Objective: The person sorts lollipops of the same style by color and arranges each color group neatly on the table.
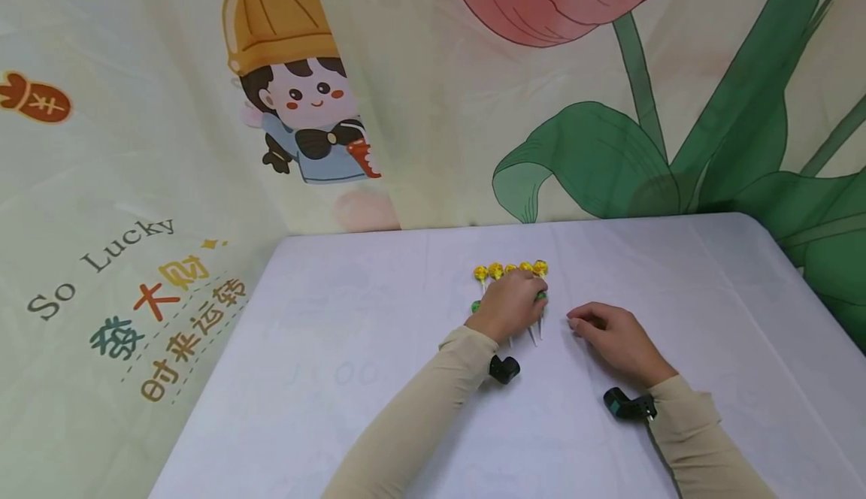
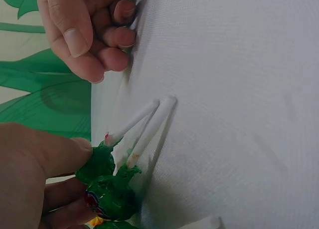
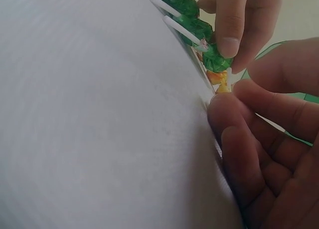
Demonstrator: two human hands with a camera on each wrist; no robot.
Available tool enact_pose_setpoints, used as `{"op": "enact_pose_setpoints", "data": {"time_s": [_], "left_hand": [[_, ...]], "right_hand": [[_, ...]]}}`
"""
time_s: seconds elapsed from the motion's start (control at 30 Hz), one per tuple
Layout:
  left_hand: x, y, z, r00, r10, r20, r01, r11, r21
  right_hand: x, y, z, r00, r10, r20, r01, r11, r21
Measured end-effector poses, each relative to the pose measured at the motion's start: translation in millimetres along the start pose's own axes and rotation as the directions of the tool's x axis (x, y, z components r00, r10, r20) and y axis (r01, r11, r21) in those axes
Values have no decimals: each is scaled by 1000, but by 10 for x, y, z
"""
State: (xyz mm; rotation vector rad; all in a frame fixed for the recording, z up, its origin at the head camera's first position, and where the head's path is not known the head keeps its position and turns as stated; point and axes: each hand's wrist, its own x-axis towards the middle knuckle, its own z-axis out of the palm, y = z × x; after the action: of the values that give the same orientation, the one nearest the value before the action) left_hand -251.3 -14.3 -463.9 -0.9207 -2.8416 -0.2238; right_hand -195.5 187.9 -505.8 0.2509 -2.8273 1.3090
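My left hand [image 1: 512, 305] reaches over a row of green-wrapped lollipops on the white table, its back hiding most of them. In the left wrist view its thumb and fingers pinch the wrapped head of a green lollipop [image 2: 96, 165] at the row's end. Right beside that one lies another green lollipop [image 2: 113, 198], both white sticks pointing toward the near side. My right hand [image 1: 621, 340] rests by the table to the right of the row, fingers loosely bent with nothing between them. Behind the green row, several yellow-wrapped lollipops [image 1: 496, 270] lie in a line.
The white tabletop [image 1: 325, 379] extends around both hands. Along its far edge hangs a printed cloth backdrop [image 1: 419, 108] with a cartoon figure, a tulip and lettering. Each wrist carries a small black camera [image 1: 504, 369].
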Motion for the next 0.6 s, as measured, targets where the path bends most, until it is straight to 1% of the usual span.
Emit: {"op": "enact_pose_setpoints", "data": {"time_s": [0.1, 0.2, 0.27, 0.43, 0.6], "left_hand": [[-1, 3, 4, 1000, 12, 1, -12, 1000, 20], [-12, 8, -4, 1000, 24, 18, -24, 999, 31], [-19, 11, -3, 999, 22, 25, -23, 999, 43], [-37, 3, 15, 1000, 2, 20, -4, 997, 78], [-49, -6, 32, 1000, 9, 10, -10, 997, 76]], "right_hand": [[-7, 3, 5, 1000, 4, -4, -4, 1000, 1], [-17, -4, 9, 1000, 14, -3, -14, 1000, -1], [-20, -12, 8, 1000, 16, -3, -16, 1000, -3], [-16, -27, 4, 1000, 11, 0, -11, 1000, -4], [-15, -33, 6, 1000, 12, 6, -12, 1000, -4]]}}
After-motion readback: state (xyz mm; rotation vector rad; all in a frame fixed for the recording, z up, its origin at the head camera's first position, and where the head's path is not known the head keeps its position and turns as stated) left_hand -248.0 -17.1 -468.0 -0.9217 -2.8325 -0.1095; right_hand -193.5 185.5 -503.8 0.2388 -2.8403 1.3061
